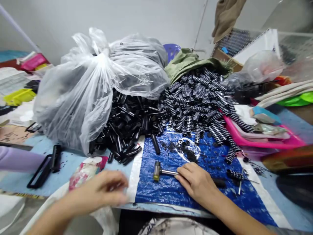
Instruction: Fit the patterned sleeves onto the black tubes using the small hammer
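1. Near the centre bottom of the frame, a small double-faced mallet (168,172) lies across a blue plastic sheet (156,192). Its head, dark on one face and amber-yellow on the other, points left; the metal shaft runs right, under the fingers.
2. The right hand (195,179) reaches in from the lower right. Its fingers are closed around the shaft, fingertips over the top and thumb along the near side, with the mallet head just left of them. A dark handle end shows on the far side of the hand.
3. The left hand (110,187), blurred, is at the lower left of centre. Its fingers are half curled, with a gap between them and the thumb; nothing can be seen in its hold. It is apart from the mallet head, to the left.
4. Above the mallet, one black tube (155,144) lies alone on the sheet, near scattered black bits (189,153).
5. In the centre, a heap of glossy black tubes (122,130) spills beneath a knotted translucent plastic bag (80,98).
6. Right of centre, black-and-silver ribbed cylinders (195,94) are piled high, reaching a bright pink tray (297,141) at the right.
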### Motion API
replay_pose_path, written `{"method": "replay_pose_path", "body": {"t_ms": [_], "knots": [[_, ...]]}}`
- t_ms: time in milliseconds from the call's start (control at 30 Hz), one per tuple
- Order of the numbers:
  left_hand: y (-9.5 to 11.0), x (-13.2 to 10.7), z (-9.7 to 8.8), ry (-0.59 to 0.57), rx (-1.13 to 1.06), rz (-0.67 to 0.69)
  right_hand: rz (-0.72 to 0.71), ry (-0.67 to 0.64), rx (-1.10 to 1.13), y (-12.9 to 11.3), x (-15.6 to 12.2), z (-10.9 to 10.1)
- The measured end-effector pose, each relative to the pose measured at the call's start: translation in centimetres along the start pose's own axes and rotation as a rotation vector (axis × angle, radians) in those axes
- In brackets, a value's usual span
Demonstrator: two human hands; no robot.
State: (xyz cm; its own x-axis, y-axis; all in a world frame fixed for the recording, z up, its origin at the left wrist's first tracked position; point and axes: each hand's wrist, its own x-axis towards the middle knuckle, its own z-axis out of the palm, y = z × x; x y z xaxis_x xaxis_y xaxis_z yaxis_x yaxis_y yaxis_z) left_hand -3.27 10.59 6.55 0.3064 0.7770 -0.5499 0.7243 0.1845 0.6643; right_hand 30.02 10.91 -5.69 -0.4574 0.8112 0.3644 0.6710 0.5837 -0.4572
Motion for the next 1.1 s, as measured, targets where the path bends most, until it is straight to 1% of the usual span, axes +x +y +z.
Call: {"method": "replay_pose_path", "body": {"t_ms": [33, 67, 100, 133, 167, 200, 233, 267, 333, 367, 433, 500, 533, 567, 600, 633, 667, 700, 733, 767, 800, 833, 900, 933, 1000, 1067, 1100], "knots": [[1.8, 2.0, 0.8, 0.069, 0.017, 0.069, -0.002, -0.015, 0.008, -0.3, 0.1, 0.2], [3.5, 4.4, 1.8, 0.167, 0.069, 0.109, -0.008, -0.039, 0.024, -0.6, 0.3, 0.3], [5.0, 6.8, 2.6, 0.284, 0.183, 0.116, 0.0, -0.063, 0.042, -0.7, 0.4, 0.1], [6.2, 9.1, 3.4, 0.399, 0.344, 0.077, 0.032, -0.077, 0.054, -0.5, 0.6, -0.3], [7.0, 11.1, 4.1, 0.486, 0.49, 0.007, 0.09, -0.075, 0.056, 0.0, 0.7, -0.9], [7.6, 12.9, 4.6, 0.535, 0.589, -0.047, 0.173, -0.054, 0.043, 0.9, 0.9, -1.6], [7.8, 14.3, 5.0, 0.557, 0.651, -0.086, 0.276, -0.016, 0.014, 2.0, 1.2, -2.3], [7.9, 15.3, 5.2, 0.558, 0.676, -0.108, 0.385, 0.031, -0.028, 3.4, 1.7, -3.1], [7.5, 16.5, 5.4, 0.545, 0.665, -0.113, 0.574, 0.104, -0.121, 6.2, 2.9, -4.4], [7.3, 16.7, 5.4, 0.548, 0.659, -0.121, 0.642, 0.111, -0.151, 7.6, 3.7, -4.7], [6.8, 16.6, 5.5, 0.569, 0.642, -0.144, 0.727, 0.079, -0.176, 9.7, 5.4, -4.9], [6.4, 15.9, 5.6, 0.593, 0.631, -0.16, 0.762, 0.023, -0.177, 10.9, 6.9, -4.5], [6.1, 15.4, 5.7, 0.609, 0.586, -0.147, 0.77, 0.001, -0.174, 11.2, 7.3, -4.4], [5.8, 14.8, 5.8, 0.627, 0.481, -0.112, 0.773, -0.012, -0.168, 11.4, 7.5, -4.3], [5.6, 14.1, 5.9, 0.64, 0.303, -0.06, 0.772, -0.017, -0.159, 11.5, 7.3, -4.4], [5.3, 13.3, 6.0, 0.636, 0.057, -0.005, 0.765, -0.017, -0.141, 11.5, 6.9, -4.7], [5.1, 12.5, 6.0, 0.609, -0.227, 0.04, 0.753, -0.013, -0.118, 11.4, 6.3, -5.1], [5.0, 11.8, 6.1, 0.556, -0.505, 0.064, 0.736, -0.011, -0.095, 11.3, 5.4, -5.6], [4.9, 11.2, 6.2, 0.492, -0.728, 0.063, 0.713, 0.004, -0.05, 11.1, 4.5, -6.1], [5.0, 10.7, 6.3, 0.435, -0.883, 0.048, 0.693, 0.034, 0.017, 10.7, 3.5, -6.6], [5.3, 10.3, 6.5, 0.392, -0.973, 0.033, 0.675, 0.09, 0.126, 10.3, 2.6, -6.8], [5.6, 10.1, 6.9, 0.363, -1.013, 0.025, 0.675, 0.171, 0.28, 9.7, 1.9, -6.9], [6.5, 10.1, 7.9, 0.321, -1.023, 0.029, 0.747, 0.361, 0.648, 8.2, 1.2, -6.4], [7.0, 10.2, 8.5, 0.297, -1.02, 0.036, 0.799, 0.451, 0.815, 7.4, 1.3, -6.0], [7.9, 10.3, 9.8, 0.24, -1.023, 0.056, 0.878, 0.574, 1.014, 5.6, 2.1, -4.9], [8.5, 10.2, 10.8, 0.2, -1.024, 0.072, 0.886, 0.636, 1.141, 3.8, 3.3, -4.0], [8.7, 10.1, 11.2, 0.188, -1.022, 0.076, 0.89, 0.635, 1.228, 2.9, 3.8, -3.8]]}}
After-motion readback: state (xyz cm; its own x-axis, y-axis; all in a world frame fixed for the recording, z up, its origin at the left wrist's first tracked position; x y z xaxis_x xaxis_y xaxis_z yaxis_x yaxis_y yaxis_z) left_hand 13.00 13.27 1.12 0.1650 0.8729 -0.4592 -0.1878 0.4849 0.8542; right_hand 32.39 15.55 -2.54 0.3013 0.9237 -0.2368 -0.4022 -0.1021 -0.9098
